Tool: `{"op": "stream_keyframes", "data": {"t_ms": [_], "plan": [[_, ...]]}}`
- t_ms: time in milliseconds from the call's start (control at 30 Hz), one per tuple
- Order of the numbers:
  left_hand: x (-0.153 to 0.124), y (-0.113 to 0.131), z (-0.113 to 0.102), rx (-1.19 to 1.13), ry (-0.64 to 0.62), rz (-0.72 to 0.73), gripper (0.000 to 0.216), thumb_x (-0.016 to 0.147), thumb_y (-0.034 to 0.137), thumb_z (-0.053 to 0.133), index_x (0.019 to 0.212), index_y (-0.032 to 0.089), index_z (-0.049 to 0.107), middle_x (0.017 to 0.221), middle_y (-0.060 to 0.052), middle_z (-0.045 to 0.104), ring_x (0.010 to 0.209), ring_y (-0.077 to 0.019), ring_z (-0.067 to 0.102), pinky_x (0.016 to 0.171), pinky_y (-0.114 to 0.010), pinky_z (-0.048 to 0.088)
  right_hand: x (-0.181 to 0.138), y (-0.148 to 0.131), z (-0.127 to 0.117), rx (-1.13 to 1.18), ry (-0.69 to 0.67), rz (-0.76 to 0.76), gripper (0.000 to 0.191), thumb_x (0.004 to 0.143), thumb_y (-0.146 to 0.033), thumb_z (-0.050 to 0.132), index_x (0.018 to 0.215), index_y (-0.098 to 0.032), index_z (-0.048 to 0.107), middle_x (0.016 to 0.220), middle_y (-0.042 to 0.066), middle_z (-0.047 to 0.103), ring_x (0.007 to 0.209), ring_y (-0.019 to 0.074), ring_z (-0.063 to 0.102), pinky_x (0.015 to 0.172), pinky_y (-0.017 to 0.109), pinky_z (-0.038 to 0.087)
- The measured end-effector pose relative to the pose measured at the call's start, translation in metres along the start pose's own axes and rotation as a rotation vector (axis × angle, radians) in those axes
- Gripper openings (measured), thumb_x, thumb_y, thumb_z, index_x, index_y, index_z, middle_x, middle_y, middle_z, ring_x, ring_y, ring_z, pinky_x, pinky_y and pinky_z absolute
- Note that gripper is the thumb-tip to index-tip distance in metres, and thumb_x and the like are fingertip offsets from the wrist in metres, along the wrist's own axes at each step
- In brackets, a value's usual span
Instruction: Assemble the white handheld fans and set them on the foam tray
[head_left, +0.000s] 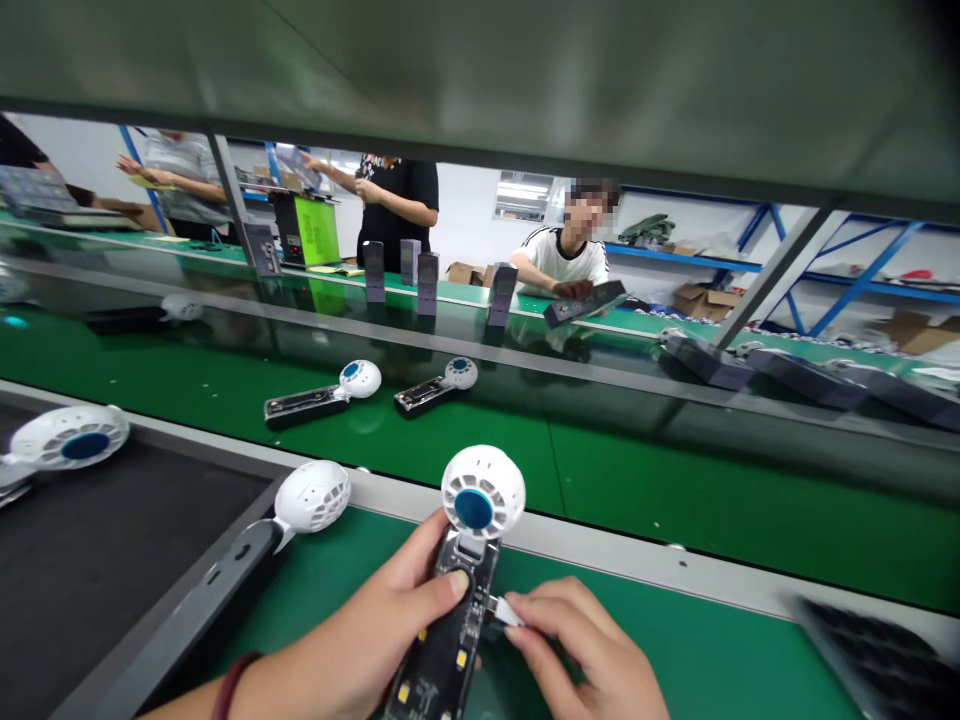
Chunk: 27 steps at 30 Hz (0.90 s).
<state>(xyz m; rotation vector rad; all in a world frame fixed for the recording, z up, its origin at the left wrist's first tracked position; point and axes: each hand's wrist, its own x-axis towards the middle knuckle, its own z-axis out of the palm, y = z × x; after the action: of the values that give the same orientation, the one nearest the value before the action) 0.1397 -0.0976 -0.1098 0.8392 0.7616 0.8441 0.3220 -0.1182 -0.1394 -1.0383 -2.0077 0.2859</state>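
Note:
My left hand (375, 620) is closed around a handheld fan (480, 500) with a white round head, a blue centre and an uncovered black handle showing a circuit board. The left thumb presses on the board just below the head. Between thumb and fingertips, my right hand (585, 650) pinches a white cable plug (508, 611). The plug's metal tip meets the right side of the fan's handle; how deep it sits cannot be seen. Another fan (311, 497) rests on the frame edge left of my hands.
A black tray (150, 540) lies left, with another fan (71, 437). Two open-handled fans (322, 393) lie on the green conveyor (510, 430). Several grey boxes (427, 283) stand beyond it. Co-workers are across the line, one holding a box. A dark tray (877, 650) is at right.

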Motion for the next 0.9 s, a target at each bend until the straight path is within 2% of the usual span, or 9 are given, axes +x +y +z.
{"op": "stream_keyframes", "data": {"t_ms": [67, 167, 300, 400, 467, 533, 600, 733, 900], "plan": [[0.001, -0.001, -0.003, 0.102, -0.024, 0.066, 0.047, 0.075, 0.027, 0.059, 0.119, 0.027, 0.043, 0.111, 0.000, 0.053, 0.106, -0.0200, 0.044, 0.091, -0.030, 0.032, -0.002, 0.000, 0.003, -0.026, -0.008, -0.021, 0.016, 0.076, -0.009, 0.053, 0.088, -0.018, 0.058, 0.072, 0.002, 0.061, 0.066, 0.0122, 0.058, 0.059, 0.018, 0.049], [0.002, -0.003, -0.001, 0.110, -0.026, 0.057, 0.048, 0.076, 0.031, 0.057, 0.121, 0.026, 0.042, 0.118, 0.000, 0.051, 0.109, -0.0206, 0.042, 0.091, -0.029, 0.031, -0.004, -0.001, 0.005, -0.018, -0.019, 0.028, 0.014, 0.078, -0.012, 0.052, 0.087, -0.019, 0.058, 0.071, 0.002, 0.060, 0.065, 0.0122, 0.058, 0.059, 0.017, 0.048], [0.004, 0.005, 0.000, 0.037, 0.117, -0.015, 0.049, 0.078, 0.031, 0.052, 0.124, 0.025, 0.037, 0.099, -0.004, 0.061, 0.087, -0.0187, 0.056, 0.074, -0.028, 0.042, -0.005, 0.000, 0.000, 0.106, 0.062, 0.300, 0.010, 0.080, -0.025, 0.051, 0.080, -0.023, 0.061, 0.070, 0.000, 0.057, 0.064, 0.0125, 0.057, 0.057, 0.016, 0.046], [0.014, 0.020, -0.004, 0.211, 0.290, -0.032, 0.053, 0.083, 0.036, 0.040, 0.132, 0.025, 0.021, 0.082, -0.005, 0.065, 0.066, -0.0180, 0.060, 0.063, -0.032, 0.045, -0.005, 0.001, -0.004, 0.242, 0.213, 0.557, 0.014, 0.078, -0.035, 0.052, 0.076, -0.023, 0.060, 0.072, 0.000, 0.057, 0.066, 0.0129, 0.056, 0.059, 0.016, 0.044], [0.031, 0.026, -0.003, 0.442, 0.333, 0.030, 0.049, 0.084, 0.031, 0.037, 0.131, 0.022, 0.024, 0.092, -0.008, 0.064, 0.075, -0.0195, 0.060, 0.069, -0.034, 0.046, -0.005, 0.001, 0.001, 0.366, 0.355, 0.686, 0.021, 0.075, -0.043, 0.053, 0.077, -0.023, 0.056, 0.070, -0.001, 0.056, 0.064, 0.0130, 0.053, 0.058, 0.016, 0.043], [0.057, 0.028, 0.003, 0.616, 0.327, 0.103, 0.040, 0.083, 0.022, 0.041, 0.122, 0.015, 0.041, 0.104, -0.010, 0.060, 0.090, -0.0211, 0.057, 0.079, -0.035, 0.043, -0.007, 0.003, 0.009, 0.462, 0.448, 0.746, 0.033, 0.068, -0.053, 0.056, 0.080, -0.022, 0.052, 0.063, -0.003, 0.050, 0.056, 0.0124, 0.048, 0.051, 0.017, 0.039], [0.091, 0.028, 0.013, 0.685, 0.315, 0.160, 0.032, 0.083, 0.020, 0.043, 0.113, 0.012, 0.049, 0.106, -0.010, 0.058, 0.093, -0.0208, 0.056, 0.082, -0.037, 0.043, -0.009, 0.008, 0.017, 0.466, 0.470, 0.773, 0.044, 0.062, -0.059, 0.057, 0.083, -0.021, 0.049, 0.056, -0.005, 0.042, 0.050, 0.0116, 0.041, 0.047, 0.019, 0.035], [0.155, 0.044, 0.020, 0.856, 0.390, 0.294, 0.033, 0.084, 0.028, 0.047, 0.116, 0.018, 0.045, 0.124, -0.008, 0.044, 0.107, -0.0231, 0.046, 0.088, -0.046, 0.038, -0.009, 0.024, 0.016, 0.482, 0.445, 0.865, 0.050, 0.061, -0.065, 0.054, 0.083, -0.020, 0.048, 0.053, -0.009, 0.019, 0.045, 0.0088, 0.021, 0.043, 0.020, 0.021], [0.186, 0.089, -0.010, 1.039, 0.448, 0.137, 0.032, 0.082, 0.026, 0.051, 0.113, 0.017, 0.047, 0.118, -0.008, 0.047, 0.102, -0.0233, 0.049, 0.084, -0.045, 0.041, -0.004, 0.028, 0.009, 0.535, 0.423, 0.848, 0.044, 0.063, -0.062, 0.055, 0.071, -0.019, 0.051, 0.051, -0.008, 0.021, 0.045, 0.0083, 0.018, 0.042, 0.021, 0.015]]}}
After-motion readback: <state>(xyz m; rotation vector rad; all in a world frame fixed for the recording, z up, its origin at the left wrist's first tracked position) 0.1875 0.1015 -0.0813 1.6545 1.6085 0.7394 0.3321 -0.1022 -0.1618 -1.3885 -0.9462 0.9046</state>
